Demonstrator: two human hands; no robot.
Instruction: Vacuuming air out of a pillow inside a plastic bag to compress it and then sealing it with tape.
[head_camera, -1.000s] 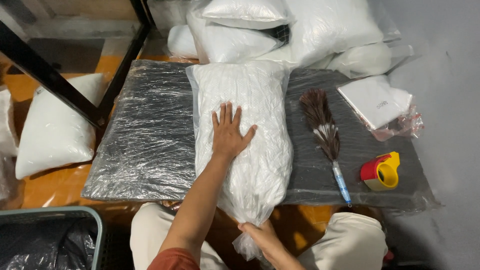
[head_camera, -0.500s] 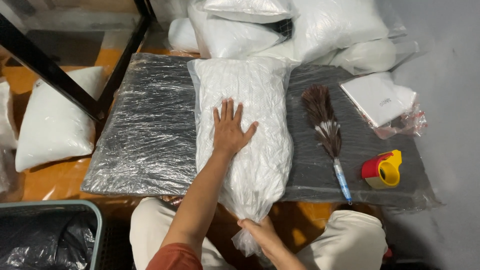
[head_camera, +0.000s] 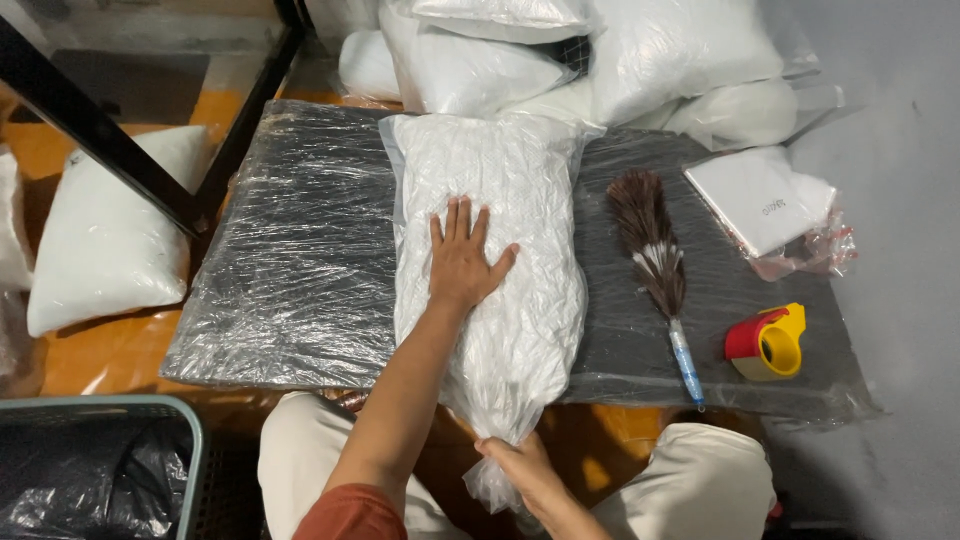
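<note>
A white pillow in a clear plastic bag lies lengthwise across a low table wrapped in dark plastic film. My left hand presses flat on the middle of the pillow, fingers spread. My right hand grips the gathered open end of the bag at the table's near edge, between my knees.
A feather duster and a red and yellow tape dispenser lie on the table's right part, with a flat white packet behind them. Several bagged white pillows are piled at the back. Another pillow lies left, by a basket.
Both hands stay in place on the pillow and the bag end; only the view has shifted slightly.
</note>
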